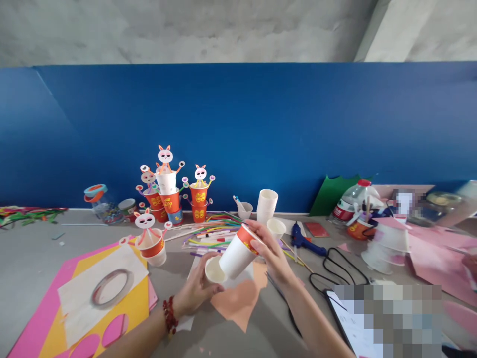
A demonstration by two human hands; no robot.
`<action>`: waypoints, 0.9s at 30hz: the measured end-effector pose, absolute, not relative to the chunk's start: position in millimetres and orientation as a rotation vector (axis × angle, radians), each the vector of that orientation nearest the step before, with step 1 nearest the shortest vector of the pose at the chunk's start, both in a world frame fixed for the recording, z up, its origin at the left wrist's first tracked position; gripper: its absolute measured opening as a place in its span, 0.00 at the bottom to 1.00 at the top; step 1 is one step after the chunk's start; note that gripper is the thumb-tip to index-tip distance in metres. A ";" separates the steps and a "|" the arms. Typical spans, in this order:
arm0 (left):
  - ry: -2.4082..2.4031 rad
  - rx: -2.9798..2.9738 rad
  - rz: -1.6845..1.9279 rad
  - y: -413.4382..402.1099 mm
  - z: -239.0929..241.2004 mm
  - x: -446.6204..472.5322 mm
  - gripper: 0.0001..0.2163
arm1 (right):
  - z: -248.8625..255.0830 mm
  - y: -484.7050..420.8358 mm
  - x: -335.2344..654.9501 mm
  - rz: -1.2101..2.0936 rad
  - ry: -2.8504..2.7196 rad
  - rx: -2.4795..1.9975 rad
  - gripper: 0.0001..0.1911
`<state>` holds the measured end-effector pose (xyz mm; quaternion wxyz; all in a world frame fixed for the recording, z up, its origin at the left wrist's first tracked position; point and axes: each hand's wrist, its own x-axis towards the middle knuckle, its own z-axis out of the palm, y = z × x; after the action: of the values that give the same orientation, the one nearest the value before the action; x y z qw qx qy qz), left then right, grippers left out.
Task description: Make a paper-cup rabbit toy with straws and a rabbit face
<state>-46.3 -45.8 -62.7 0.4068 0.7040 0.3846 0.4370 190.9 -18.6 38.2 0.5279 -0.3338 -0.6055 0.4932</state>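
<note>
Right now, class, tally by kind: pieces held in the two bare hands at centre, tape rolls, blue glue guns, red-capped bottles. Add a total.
Held pieces: 2 (pale cup, left hand; white-and-red cup piece, right hand)
Tape roll: 1
Blue glue gun: 1
Red-capped bottle: 1
Total: 5

Your left hand (pixel 197 287) holds a white paper cup (pixel 213 270), your right hand (pixel 271 251) a tilted red-and-white cup (pixel 237 256) beside its mouth. Rabbit-faced cup figures (pixel 166 182) stand leftward; a blue glue gun (pixel 306 242) lies right.
</note>
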 end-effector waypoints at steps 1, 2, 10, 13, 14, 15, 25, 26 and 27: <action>0.945 1.750 1.102 -45.1 -69.4 -50.1 0.34 | 39.7 -19.4 190.8 1.194 -1.452 -0.788 0.24; 0.919 1.741 1.105 -44.7 -72.8 -54.4 0.36 | 41.2 -20.1 190.5 1.202 -1.456 -0.778 0.24; 1.020 2.080 1.228 -49.1 14.5 -57.7 0.47 | 43.8 -21.1 176.3 1.070 -1.595 -0.679 0.26; 1.097 2.086 1.090 -49.6 52.4 -30.2 0.48 | 43.4 -25.7 168.0 0.950 -1.691 -0.630 0.26; 1.072 2.057 1.072 -49.5 58.5 -21.9 0.46 | 44.5 -27.5 167.4 0.901 -1.718 -0.622 0.26; 1.049 2.035 1.062 -49.4 60.7 -15.7 0.45 | 46.3 -29.1 168.4 0.854 -1.727 -0.618 0.26; 0.876 2.258 1.371 -54.8 5.0 -48.3 0.43 | 79.9 -30.1 207.9 0.694 -1.246 -0.626 0.21; 0.886 2.206 1.402 -53.4 3.6 -52.1 0.40 | 79.8 -29.1 207.1 0.706 -1.247 -0.657 0.20; 0.920 2.130 1.427 -51.4 2.2 -55.2 0.37 | 79.2 -28.1 205.9 0.723 -1.252 -0.681 0.18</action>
<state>-55.2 -51.4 2.2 0.2075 0.7649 0.3306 0.5124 205.9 -28.1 79.2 0.6975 -0.3053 -0.5613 0.3244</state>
